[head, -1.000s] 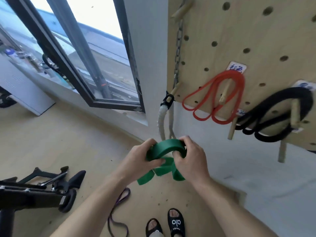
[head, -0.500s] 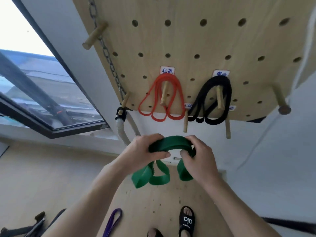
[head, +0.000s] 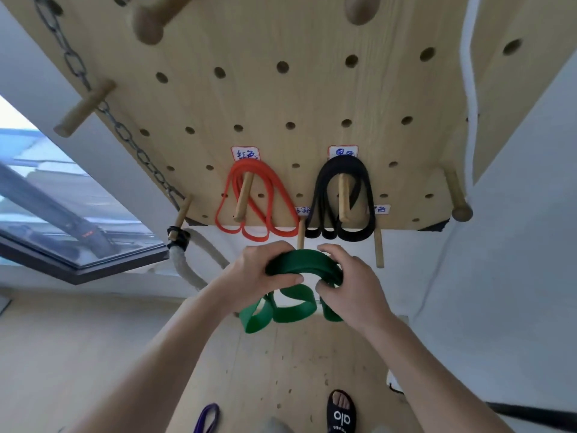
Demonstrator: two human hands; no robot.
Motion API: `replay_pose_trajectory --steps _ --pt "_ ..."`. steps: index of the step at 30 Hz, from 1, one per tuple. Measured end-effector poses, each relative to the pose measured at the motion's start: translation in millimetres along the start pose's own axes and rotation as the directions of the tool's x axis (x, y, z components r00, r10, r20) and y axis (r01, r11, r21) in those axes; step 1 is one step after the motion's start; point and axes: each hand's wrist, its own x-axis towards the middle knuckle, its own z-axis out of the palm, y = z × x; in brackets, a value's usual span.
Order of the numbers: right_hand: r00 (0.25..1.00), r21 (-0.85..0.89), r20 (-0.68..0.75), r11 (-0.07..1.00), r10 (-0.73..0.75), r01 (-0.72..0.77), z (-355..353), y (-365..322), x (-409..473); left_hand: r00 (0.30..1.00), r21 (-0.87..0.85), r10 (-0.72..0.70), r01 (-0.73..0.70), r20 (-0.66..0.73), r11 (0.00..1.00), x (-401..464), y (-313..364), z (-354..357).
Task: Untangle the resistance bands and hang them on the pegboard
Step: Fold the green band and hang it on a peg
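Both hands hold a folded green resistance band (head: 299, 264) just below the wooden pegboard (head: 281, 98). My left hand (head: 256, 273) grips its left side and my right hand (head: 352, 285) grips its right side, with loops of the band hanging below. A bare peg (head: 300, 234) sticks out right above the band. A red band (head: 265, 195) hangs on a peg at the board's lower middle. To its right a black band (head: 359, 195) hangs on another peg. A purple band (head: 207, 418) lies on the floor at the bottom edge.
A second bare peg (head: 378, 250) points down right of my hands. A chain (head: 125, 132) and a thick rope (head: 187, 270) hang at the board's left edge, beside an open window (head: 62, 214). A white cord (head: 471, 89) hangs at the right. My sandalled foot (head: 342, 414) stands below.
My view has tilted up and nearer to the pegboard. Both hands have raised the green band closer to the bare peg under the red and black bands.
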Motion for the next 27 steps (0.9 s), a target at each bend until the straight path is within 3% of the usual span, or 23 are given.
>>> replay_pose_trajectory --steps 5,9,16,27 --pt "0.996 0.012 -0.025 0.997 -0.082 0.082 5 1 26 0.999 0.032 -0.037 0.038 -0.023 0.999 21 -12 -3" --pt "0.997 -0.075 -0.01 0.994 -0.079 0.078 19 11 44 0.999 0.082 -0.052 0.051 0.012 0.995 35 -31 -6" --pt "0.998 -0.06 -0.063 0.998 0.03 -0.034 32 19 63 0.998 0.102 -0.047 0.041 0.049 0.994 61 -56 -1" --pt "0.98 -0.086 -0.126 0.982 0.156 -0.167 51 33 85 0.996 0.081 -0.072 0.075 -0.043 0.994 83 -77 13"
